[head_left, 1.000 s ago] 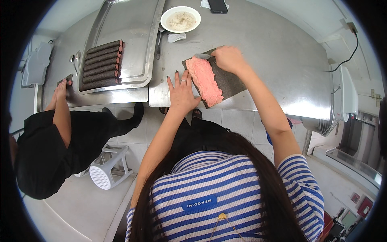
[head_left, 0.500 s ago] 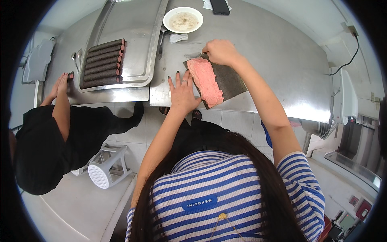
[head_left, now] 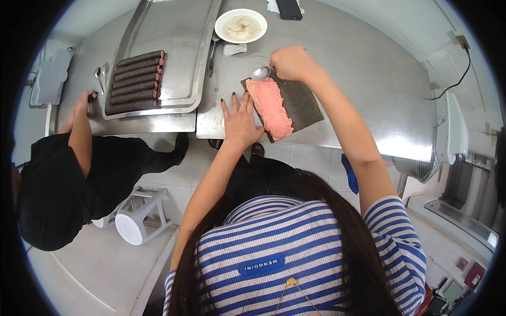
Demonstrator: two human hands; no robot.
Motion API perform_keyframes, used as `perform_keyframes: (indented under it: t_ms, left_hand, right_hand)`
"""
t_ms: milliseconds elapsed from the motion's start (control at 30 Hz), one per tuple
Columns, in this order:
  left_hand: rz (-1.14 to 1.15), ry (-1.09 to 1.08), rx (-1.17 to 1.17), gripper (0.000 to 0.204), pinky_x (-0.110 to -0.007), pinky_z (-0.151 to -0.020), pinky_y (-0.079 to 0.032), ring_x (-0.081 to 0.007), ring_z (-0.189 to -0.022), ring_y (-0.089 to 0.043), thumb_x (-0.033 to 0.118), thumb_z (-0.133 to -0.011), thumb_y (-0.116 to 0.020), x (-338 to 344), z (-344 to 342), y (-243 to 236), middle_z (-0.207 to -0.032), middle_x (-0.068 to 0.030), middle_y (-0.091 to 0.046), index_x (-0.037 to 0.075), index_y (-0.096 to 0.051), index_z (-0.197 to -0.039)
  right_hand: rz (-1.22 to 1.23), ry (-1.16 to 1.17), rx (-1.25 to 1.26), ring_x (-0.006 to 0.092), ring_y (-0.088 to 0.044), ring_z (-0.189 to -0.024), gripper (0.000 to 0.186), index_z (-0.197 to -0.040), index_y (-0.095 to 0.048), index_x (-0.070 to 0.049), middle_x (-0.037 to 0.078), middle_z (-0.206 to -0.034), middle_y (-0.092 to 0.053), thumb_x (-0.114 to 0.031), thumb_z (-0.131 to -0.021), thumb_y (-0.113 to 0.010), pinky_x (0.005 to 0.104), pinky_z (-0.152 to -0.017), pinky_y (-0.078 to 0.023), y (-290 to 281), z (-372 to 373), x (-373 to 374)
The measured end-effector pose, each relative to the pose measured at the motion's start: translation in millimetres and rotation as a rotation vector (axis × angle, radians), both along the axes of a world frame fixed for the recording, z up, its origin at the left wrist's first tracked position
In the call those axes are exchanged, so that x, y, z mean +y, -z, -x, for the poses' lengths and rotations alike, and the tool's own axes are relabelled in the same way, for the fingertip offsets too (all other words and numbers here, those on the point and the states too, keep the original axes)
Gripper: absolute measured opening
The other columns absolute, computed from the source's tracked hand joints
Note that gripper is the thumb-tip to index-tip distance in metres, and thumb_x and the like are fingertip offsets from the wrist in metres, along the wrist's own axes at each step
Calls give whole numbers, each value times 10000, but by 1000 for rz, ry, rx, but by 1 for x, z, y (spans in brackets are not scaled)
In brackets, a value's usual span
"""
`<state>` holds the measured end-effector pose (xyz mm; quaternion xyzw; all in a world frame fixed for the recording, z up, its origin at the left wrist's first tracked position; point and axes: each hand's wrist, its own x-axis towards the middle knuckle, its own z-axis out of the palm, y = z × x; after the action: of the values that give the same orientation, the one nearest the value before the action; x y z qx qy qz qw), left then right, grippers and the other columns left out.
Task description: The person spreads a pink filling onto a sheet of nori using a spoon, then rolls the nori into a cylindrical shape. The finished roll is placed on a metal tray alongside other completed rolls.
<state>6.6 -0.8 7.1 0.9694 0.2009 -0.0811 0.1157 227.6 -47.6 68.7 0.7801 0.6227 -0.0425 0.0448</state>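
A dark seaweed sheet [head_left: 303,100] lies at a slant on the metal table, its left part covered by a strip of pink paste [head_left: 270,108]. Fingers spread, my left hand [head_left: 241,122] rests flat at the sheet's left edge. My right hand [head_left: 294,64] is closed round the handle of a metal spoon [head_left: 260,73], whose bowl is at the top end of the paste strip. The handle is mostly hidden in my fist.
Left of me, a metal tray [head_left: 174,58] holds several seaweed rolls [head_left: 136,81]. A white bowl [head_left: 241,26] of cloudy liquid and a phone [head_left: 289,8] stand farther back. At far left, a co-worker's hands [head_left: 80,111] press on a roll. White stools [head_left: 138,216] stand below.
My right hand has shifted slightly right, and the spoon's bowl has turned and now shows clearly above the paste. My left hand stays in place on the sheet.
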Motion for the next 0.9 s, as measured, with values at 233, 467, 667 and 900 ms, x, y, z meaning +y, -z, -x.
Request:
perform_keyframes:
  t_ms: [233,467,667,900]
  left_hand:
    - [-7,12,-1,976,-616,-1123,-108,-383,-1403,-232,502,-708,-715,0,2,2,-1499,-102,-301,9,-297,-1438]
    - [-2,14,-17,967,-615,-1121,-114,-386,-1399,-239,499,-704,-715,0,1,1,-1494,-106,-312,6,-312,-1431]
    - [9,9,-37,956,-615,-1121,-114,-389,-1394,-249,485,-698,-722,0,2,3,-1491,-106,-316,4,-325,-1423]
    - [11,2,-38,952,-622,-1118,-122,-390,-1395,-250,478,-698,-723,1,3,3,-1497,-103,-305,10,-320,-1422]
  right_hand:
    - [1,116,-10,336,-672,-840,136,-768,-706,-58,167,-836,-688,-96,-695,-599,442,-707,-532,-2,-3,-12]
    - [132,56,109,348,-656,-897,184,-849,-711,-61,168,-910,-690,-91,-740,-566,445,-741,-517,-9,-12,12]
    - [229,-12,139,337,-659,-902,233,-904,-730,-100,167,-928,-692,-87,-722,-584,439,-757,-516,-6,-23,8]
    - [187,-26,158,324,-665,-865,204,-844,-742,-121,142,-868,-701,-92,-695,-606,439,-734,-522,-10,-9,16]
